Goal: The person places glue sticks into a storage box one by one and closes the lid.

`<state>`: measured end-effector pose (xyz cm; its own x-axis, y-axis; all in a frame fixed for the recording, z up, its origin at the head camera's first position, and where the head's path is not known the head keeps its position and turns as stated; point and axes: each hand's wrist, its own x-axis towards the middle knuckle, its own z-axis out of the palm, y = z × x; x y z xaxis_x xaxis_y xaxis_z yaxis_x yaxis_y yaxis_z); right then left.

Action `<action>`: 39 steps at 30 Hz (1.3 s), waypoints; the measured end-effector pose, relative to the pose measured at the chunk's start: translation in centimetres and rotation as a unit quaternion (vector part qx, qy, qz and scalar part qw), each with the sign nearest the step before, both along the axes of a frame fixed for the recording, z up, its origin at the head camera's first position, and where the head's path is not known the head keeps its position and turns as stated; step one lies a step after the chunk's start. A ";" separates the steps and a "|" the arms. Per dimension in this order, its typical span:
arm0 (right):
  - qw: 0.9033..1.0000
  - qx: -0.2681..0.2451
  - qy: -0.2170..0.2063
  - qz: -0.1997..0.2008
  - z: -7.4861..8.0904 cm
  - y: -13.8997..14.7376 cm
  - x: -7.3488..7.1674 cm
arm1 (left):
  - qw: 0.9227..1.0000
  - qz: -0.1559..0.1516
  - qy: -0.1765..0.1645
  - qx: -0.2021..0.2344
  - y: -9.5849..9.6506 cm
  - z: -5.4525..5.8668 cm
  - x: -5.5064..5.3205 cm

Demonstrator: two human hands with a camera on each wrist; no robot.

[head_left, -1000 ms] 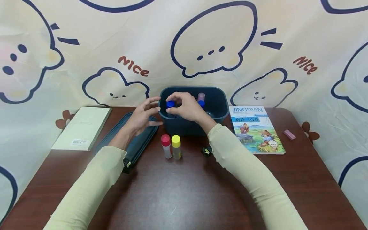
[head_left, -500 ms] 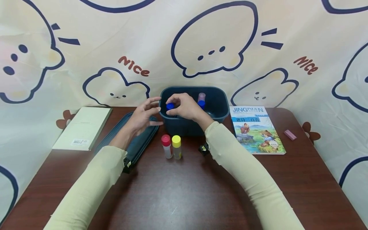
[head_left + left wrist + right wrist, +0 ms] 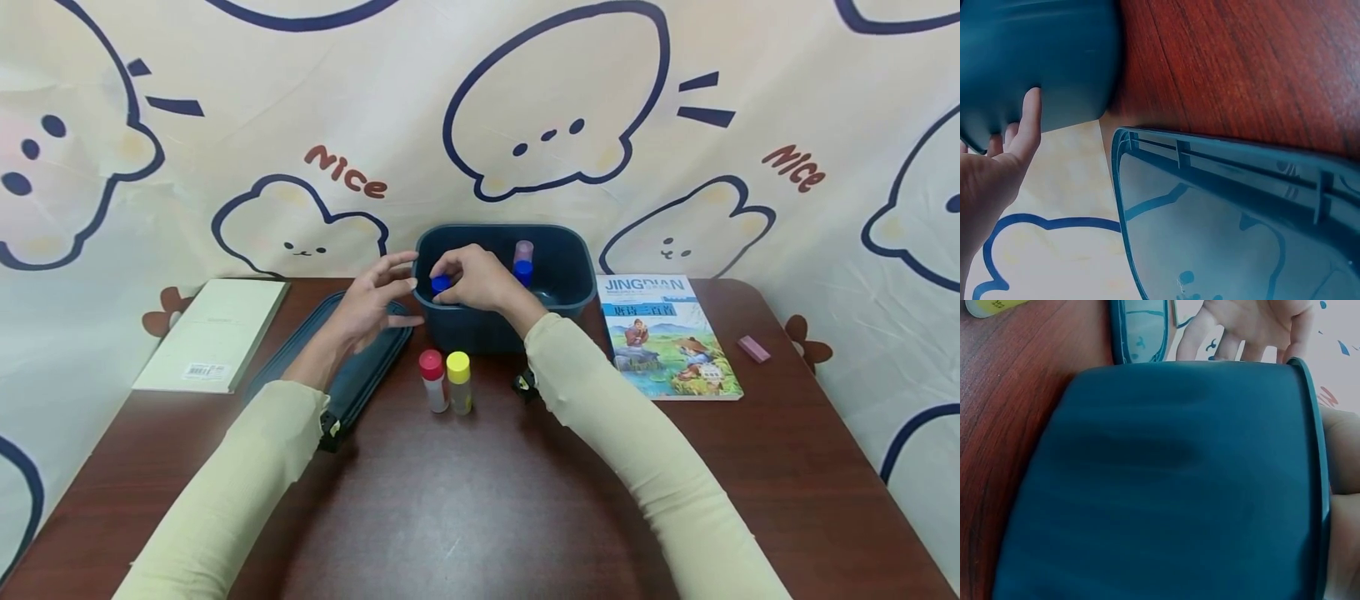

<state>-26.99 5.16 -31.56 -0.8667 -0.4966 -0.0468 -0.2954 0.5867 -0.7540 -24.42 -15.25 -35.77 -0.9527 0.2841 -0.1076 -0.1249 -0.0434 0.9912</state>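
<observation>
A dark teal plastic bin (image 3: 480, 333) stands at the back of the table. Over its left half, my right hand (image 3: 480, 279) pinches a blue-capped tube (image 3: 441, 284) inside the rim; the tube's body is hidden by the front wall. With fingers spread, my left hand (image 3: 367, 304) touches the bin's left side, and in the left wrist view its fingertips press the outer wall (image 3: 1066, 69). Another tube with a blue cap (image 3: 522, 272) and a pale purple body leans inside the bin. In front stand a red-capped tube (image 3: 432, 379) and a yellow-capped tube (image 3: 459, 382), side by side.
A teal lid (image 3: 367, 367) lies under my left wrist. Left of it is a cream book (image 3: 213, 333). On the right are an illustrated book (image 3: 667, 333) and a small pink block (image 3: 753, 349). A patterned cloth (image 3: 420, 100) hangs behind the table.
My right hand has lowered the blue-capped tube slightly into the bin, shifting a little left, and the right forearm has moved left. The left hand stays at the bin's side.
</observation>
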 end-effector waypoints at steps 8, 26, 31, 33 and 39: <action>1.000 0.008 -0.004 -0.002 0.0 -0.1 0.0 | 1.000 0.002 -0.003 0.003 0.0 0.0 0.0; 0.999 -0.030 -0.013 -0.024 0.3 0.4 0.4 | 1.000 -0.003 -0.003 0.002 0.2 0.2 0.0; 0.999 -0.042 -0.013 -0.024 0.5 0.5 0.5 | 1.000 -0.003 -0.004 -0.001 0.1 0.3 0.2; 0.999 -0.042 -0.011 -0.021 0.6 0.6 0.5 | 1.000 -0.002 -0.003 -0.003 0.1 0.3 0.2; 0.999 -0.037 -0.006 -0.009 0.8 1.1 0.7 | 1.000 0.001 -0.003 0.000 0.1 0.2 0.2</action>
